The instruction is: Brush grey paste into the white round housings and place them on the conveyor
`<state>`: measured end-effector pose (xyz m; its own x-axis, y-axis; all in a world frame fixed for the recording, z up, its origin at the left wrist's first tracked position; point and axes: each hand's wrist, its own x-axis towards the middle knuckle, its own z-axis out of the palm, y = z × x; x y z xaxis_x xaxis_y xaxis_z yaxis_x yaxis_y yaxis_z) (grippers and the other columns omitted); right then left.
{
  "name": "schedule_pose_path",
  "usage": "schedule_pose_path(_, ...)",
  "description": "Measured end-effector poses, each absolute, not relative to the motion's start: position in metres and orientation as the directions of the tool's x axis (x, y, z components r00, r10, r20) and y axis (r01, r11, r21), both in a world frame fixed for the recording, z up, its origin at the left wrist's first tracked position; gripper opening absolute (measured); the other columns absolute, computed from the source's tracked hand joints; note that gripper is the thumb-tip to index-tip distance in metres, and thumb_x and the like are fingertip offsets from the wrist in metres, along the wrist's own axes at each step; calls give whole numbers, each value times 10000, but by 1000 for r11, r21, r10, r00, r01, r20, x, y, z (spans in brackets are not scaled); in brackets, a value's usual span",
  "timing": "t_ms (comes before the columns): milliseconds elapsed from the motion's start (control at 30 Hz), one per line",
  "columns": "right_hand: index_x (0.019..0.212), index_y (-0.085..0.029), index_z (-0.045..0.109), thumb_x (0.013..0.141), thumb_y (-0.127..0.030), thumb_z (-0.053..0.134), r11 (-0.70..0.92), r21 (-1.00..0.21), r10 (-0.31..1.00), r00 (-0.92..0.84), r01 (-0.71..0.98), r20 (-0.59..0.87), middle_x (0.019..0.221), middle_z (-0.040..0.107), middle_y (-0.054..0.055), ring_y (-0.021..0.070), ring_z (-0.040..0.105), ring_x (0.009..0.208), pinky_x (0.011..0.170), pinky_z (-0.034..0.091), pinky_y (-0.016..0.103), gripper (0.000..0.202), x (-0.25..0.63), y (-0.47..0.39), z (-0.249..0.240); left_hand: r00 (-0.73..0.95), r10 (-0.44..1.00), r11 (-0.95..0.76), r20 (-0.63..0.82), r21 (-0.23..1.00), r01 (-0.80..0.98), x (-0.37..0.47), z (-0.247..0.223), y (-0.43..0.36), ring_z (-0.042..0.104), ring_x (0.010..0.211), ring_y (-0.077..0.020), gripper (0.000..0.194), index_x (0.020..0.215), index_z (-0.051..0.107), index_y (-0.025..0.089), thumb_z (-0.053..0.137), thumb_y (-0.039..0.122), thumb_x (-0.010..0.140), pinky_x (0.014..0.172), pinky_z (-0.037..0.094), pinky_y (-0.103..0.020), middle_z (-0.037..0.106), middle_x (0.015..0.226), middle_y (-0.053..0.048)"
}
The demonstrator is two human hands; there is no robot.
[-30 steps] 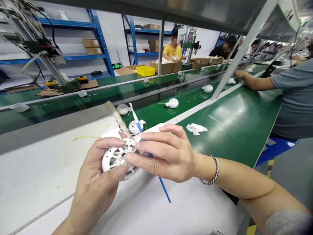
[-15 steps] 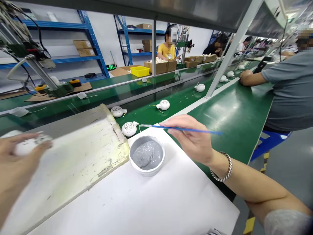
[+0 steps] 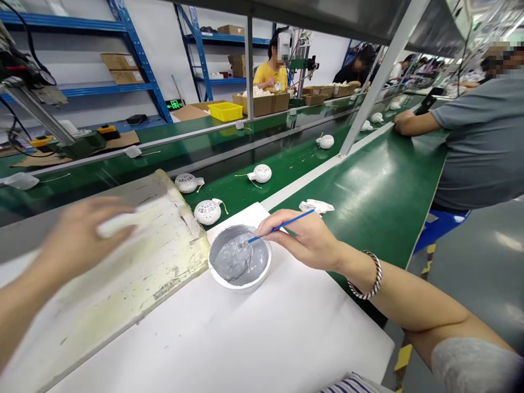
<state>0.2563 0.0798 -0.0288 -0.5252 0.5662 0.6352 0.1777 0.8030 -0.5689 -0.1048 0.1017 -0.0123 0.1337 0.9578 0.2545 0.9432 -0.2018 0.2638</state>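
Over the board on the left, my left hand [image 3: 88, 237] is smeared by motion. Its thumb and fingers curl around a blurred white piece [image 3: 115, 224], whose details I cannot make out. My right hand [image 3: 301, 238] pinches a thin blue brush [image 3: 292, 219]. The brush's lower end dips into grey paste [image 3: 237, 259] inside a white bowl [image 3: 239, 286]. Beyond the bowl's far rim sits a round white housing with a slotted grille [image 3: 207, 212]. A second such housing [image 3: 188, 183] lies behind it.
The bowl stands on a white sheet [image 3: 229, 338] beside a worn, stained board [image 3: 164, 240]. More white housings [image 3: 260, 173] lie along the green conveyor [image 3: 286, 158]. A crumpled white tissue [image 3: 317, 206] is behind my right hand. A slanted metal post [image 3: 380, 82] and a seated co-worker [image 3: 483, 142] are at right.
My right hand has lowered the brush from above the bowl's rim into the paste. My left hand has moved right over the board. The whole view has shifted slightly.
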Motion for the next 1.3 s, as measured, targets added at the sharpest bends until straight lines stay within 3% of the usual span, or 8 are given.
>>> schedule_pose_path(133, 927, -137, 641, 906, -109, 523, 833, -529, 505, -612, 162, 609, 919, 722, 60, 143, 690, 893, 809, 572, 239, 124, 250, 81, -27, 427, 904, -428, 31, 105, 898, -40, -31, 137, 378, 1283, -287, 308, 1062, 703, 290, 608, 249, 772, 1070, 304, -464, 484, 1346, -86)
schedule_pose_path(333, 906, -128, 657, 899, -103, 519, 827, -549, 476, -673, 124, 566, 920, 729, 58, 143, 698, 875, 825, 576, 246, 141, 245, 83, -27, 321, 942, -314, -97, 78, 946, 9, -45, 176, 444, 1181, -440, 576, 1131, 699, 237, 606, 44, 596, 928, 363, -620, 549, 1192, -192)
schedule_pose_path(533, 873, -170, 660, 901, -144, 532, 766, -637, 520, -669, 89, 532, 925, 722, 28, 135, 700, 863, 815, 579, 255, 133, 244, 87, -28, 165, 980, -196, 108, 488, 850, -10, -45, 171, 347, 1286, -448, 501, 1108, 645, 213, 720, 189, 613, 1051, 239, -642, 533, 1221, -142)
schedule_pose_path(633, 844, -172, 659, 887, -151, 561, 679, -734, 585, -620, 21, 523, 906, 718, 33, 133, 697, 868, 778, 575, 245, 109, 243, 88, -31, -28, 984, -128, 176, 806, 578, -22, -39, 155, 434, 1257, -385, 659, 1275, 463, 211, 726, 300, 678, 1010, 386, -589, 485, 1307, -136)
schedule_pose_path(733, 833, -172, 623, 856, -186, 618, 414, -899, 739, -524, -143, 424, 859, 723, 35, 126, 703, 792, 581, 548, 194, 27, 242, 91, -36, -136, 985, -82, 107, 981, 178, -29, -32, 129, 531, 1205, -300, 679, 1352, 318, 226, 663, 299, 771, 922, 519, -510, 428, 1412, -154)
schedule_pose_path(867, 807, -168, 585, 776, -216, 720, 97, -925, 871, -419, -366, 257, 804, 729, 26, 131, 709, 723, 464, 484, 161, 147, 241, 98, -44, -160, 987, -55, 26, 981, -184, -28, -26, 92, 538, 1223, -282, 455, 1219, 495, 221, 654, 221, 792, 964, 522, -478, 478, 1412, -116)
schedule_pose_path(1000, 810, -171, 591, 705, -260, 793, -113, -878, 931, -359, -464, 70, 805, 724, 4, 116, 710, 749, 469, 451, 140, 245, 243, 103, -49, -172, 984, -20, -50, 924, -383, -19, -24, 66, 566, 1195, -305, 442, 1168, 600, 236, 694, 128, 750, 917, 555, -469, 578, 1316, -94)
schedule_pose_path(1300, 736, -158, 617, 631, -295, 842, -257, -815, 958, -245, -520, -146, 753, 710, -15, 64, 688, 677, 498, 470, 108, 284, 246, 103, -54, -167, 971, 71, -170, 877, -476, -3, -21, 41, 572, 1163, -402, 560, 1049, 593, 267, 743, -3, 582, 877, 517, -591, 621, 1260, -93)
